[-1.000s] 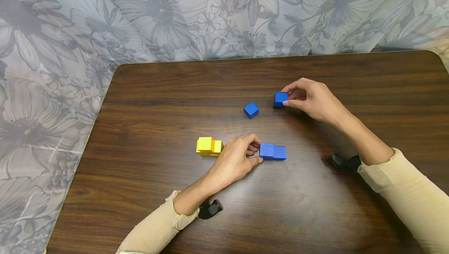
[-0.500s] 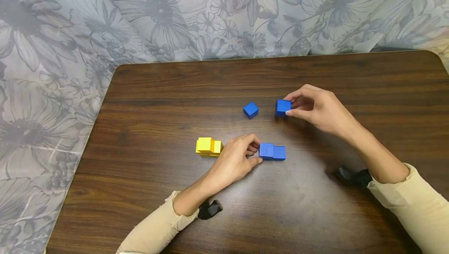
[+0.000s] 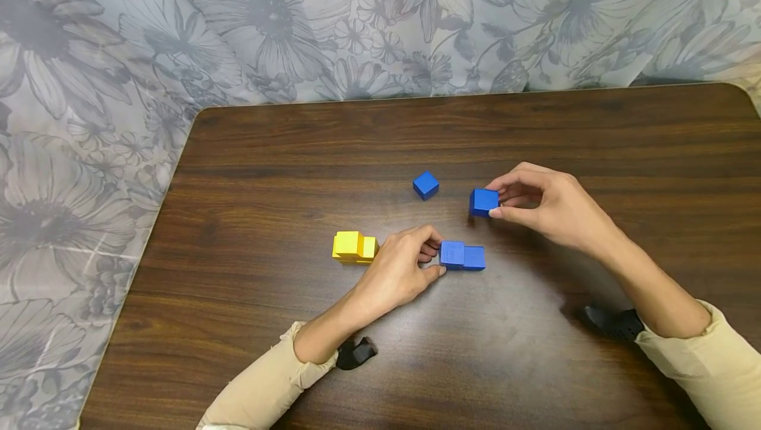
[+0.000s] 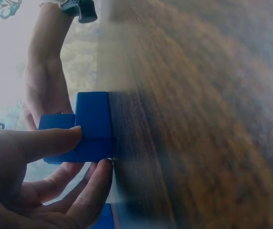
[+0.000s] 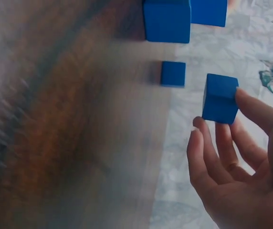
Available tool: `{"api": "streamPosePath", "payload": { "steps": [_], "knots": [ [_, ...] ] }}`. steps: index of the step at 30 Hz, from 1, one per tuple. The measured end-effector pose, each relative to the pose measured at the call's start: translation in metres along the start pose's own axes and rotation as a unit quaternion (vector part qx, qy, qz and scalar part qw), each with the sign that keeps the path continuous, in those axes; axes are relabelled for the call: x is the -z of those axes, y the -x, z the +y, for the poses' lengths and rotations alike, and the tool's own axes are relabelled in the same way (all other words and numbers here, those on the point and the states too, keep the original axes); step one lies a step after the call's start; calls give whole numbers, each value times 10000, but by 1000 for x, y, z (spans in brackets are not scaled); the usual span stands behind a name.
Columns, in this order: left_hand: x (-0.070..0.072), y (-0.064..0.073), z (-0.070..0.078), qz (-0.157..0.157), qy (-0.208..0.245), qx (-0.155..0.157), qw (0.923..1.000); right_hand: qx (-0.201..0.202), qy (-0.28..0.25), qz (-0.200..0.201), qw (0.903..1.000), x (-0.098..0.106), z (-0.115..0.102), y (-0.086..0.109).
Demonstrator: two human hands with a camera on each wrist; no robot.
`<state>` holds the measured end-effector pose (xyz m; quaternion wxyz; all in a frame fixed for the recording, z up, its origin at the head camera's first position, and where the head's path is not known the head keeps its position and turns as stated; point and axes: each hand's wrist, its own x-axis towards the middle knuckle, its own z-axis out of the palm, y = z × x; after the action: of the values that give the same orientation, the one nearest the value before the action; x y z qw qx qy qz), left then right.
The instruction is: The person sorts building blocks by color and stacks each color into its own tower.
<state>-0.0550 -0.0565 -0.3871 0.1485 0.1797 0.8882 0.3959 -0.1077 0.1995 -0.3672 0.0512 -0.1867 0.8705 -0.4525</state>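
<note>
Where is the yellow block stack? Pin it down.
In the head view, the yellow block stack sits left of centre on the table, just left of the left hand.

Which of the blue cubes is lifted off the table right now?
The blue cube pinched by the right hand; the lone cube and the joined pair rest on the table.
</note>
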Motion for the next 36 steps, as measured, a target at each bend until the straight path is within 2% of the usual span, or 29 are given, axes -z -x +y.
{"api": "streamPosePath", "payload": {
  "steps": [5,22,36],
  "knots": [
    [1,-1,0,-33,51,51,10000,268,-82,-114,9995,-3,0,6],
    [0,-1,1,-27,58,23,10000,675,-320,-448,9962,-10,-2,24],
    [0,0,1,-24,54,27,10000,742,-180,-709,9946,-16,-1,31]
  ]
}}
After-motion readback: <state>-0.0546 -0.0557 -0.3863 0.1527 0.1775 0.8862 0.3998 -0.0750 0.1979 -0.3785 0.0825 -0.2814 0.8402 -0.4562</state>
